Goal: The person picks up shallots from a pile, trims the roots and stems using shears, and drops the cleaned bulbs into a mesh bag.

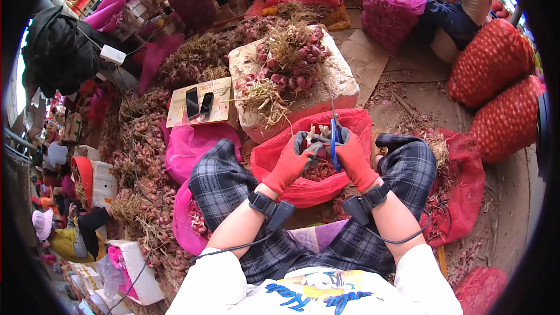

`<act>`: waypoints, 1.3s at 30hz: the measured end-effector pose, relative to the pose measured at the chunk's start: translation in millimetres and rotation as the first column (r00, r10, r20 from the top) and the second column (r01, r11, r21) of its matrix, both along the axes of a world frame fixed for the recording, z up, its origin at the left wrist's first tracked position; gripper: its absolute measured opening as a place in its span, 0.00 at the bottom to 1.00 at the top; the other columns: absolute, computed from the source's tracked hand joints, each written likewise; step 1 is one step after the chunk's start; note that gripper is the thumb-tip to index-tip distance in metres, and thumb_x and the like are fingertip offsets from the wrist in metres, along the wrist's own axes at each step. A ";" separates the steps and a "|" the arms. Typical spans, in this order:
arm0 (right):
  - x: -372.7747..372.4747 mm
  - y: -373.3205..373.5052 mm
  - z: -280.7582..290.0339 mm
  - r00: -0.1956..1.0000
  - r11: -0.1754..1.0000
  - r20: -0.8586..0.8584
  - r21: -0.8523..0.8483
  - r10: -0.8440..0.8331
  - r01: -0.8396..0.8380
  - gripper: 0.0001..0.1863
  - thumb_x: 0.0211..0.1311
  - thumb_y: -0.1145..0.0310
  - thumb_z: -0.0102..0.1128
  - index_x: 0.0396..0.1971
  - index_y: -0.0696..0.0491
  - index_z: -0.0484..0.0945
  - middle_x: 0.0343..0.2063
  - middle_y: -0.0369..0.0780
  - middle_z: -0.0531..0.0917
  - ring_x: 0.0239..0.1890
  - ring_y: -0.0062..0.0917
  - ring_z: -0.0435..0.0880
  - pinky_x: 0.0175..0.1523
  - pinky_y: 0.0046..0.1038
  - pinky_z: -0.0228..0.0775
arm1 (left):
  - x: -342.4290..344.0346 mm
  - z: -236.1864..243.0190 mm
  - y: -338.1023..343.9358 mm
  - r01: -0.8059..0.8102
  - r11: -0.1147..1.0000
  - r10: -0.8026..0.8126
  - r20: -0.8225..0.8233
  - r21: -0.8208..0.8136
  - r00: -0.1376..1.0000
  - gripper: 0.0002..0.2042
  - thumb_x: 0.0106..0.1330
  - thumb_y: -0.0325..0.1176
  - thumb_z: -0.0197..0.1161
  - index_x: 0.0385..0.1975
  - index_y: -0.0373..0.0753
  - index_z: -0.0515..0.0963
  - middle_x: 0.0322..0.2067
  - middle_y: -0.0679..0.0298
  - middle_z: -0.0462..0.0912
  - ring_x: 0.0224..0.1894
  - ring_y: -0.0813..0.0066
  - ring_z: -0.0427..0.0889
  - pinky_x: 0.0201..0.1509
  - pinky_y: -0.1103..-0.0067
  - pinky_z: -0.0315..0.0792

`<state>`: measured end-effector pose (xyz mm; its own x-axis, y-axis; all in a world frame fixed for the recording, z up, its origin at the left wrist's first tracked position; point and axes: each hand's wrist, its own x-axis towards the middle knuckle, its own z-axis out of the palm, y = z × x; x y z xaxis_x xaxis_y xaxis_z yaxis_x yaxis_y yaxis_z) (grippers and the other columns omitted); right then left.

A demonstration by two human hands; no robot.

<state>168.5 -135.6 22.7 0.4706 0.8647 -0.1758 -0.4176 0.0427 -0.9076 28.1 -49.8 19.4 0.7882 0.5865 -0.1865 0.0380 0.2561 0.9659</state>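
Note:
My left hand (292, 160), in a red glove with grey fingers, is closed around a small bunch of shallots (309, 139) with cut pale stems. In my right hand (354, 158), gloved the same way, is a pair of scissors (335, 140) with blue handles, blades pointing up and away from me. Both hands are close together above an open red mesh bag (274, 179) between my knees. Shallots and scraps lie inside it. Just beyond stands a pale foam block (248, 73) carrying a heap of shallots (294, 58) with dry stalks.
A board (175, 114) with two dark phones lies left of the block. Piled shallots (137, 157) cover the left ground. Pink mesh bags (201, 143) lie by my left knee. Full red sacks (493, 61) stand at right, near a seated person (461, 9) and a pink sack (392, 14).

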 end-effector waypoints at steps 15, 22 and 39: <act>-20.9 6.0 -4.8 0.970 0.999 0.241 -0.037 -0.020 0.030 0.22 0.46 0.78 0.66 0.44 0.57 0.72 0.34 0.35 0.81 0.36 0.17 0.79 0.42 0.19 0.72 | 16.9 -38.0 0.7 -0.279 0.928 0.289 0.005 -0.247 0.957 0.10 0.67 0.29 0.49 0.45 0.38 0.72 0.34 0.66 0.76 0.30 0.79 0.78 0.30 0.80 0.75; -7.0 16.8 -25.9 0.978 0.982 0.149 -0.095 -0.146 0.162 0.15 0.46 0.80 0.63 0.36 0.58 0.73 0.28 0.38 0.81 0.28 0.21 0.81 0.31 0.19 0.73 | 22.0 -46.2 0.3 -0.322 0.880 0.341 0.008 0.349 0.940 0.11 0.66 0.29 0.51 0.47 0.40 0.73 0.34 0.69 0.79 0.31 0.85 0.76 0.31 0.86 0.71; 23.5 24.5 -6.3 0.991 0.988 0.111 -0.125 -0.075 0.089 0.13 0.55 0.65 0.64 0.39 0.52 0.76 0.22 0.30 0.78 0.17 0.10 0.70 0.21 0.15 0.62 | 3.6 -29.0 30.3 -0.055 0.951 0.109 0.164 -0.304 0.980 0.12 0.67 0.37 0.52 0.46 0.37 0.71 0.32 0.69 0.71 0.30 0.85 0.71 0.28 0.87 0.68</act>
<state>191.9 -111.1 16.4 0.5607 0.7957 -0.2292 -0.3188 -0.0481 -0.9466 31.7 -19.5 -9.6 0.7757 0.5901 -0.2240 -0.1600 0.5271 0.8346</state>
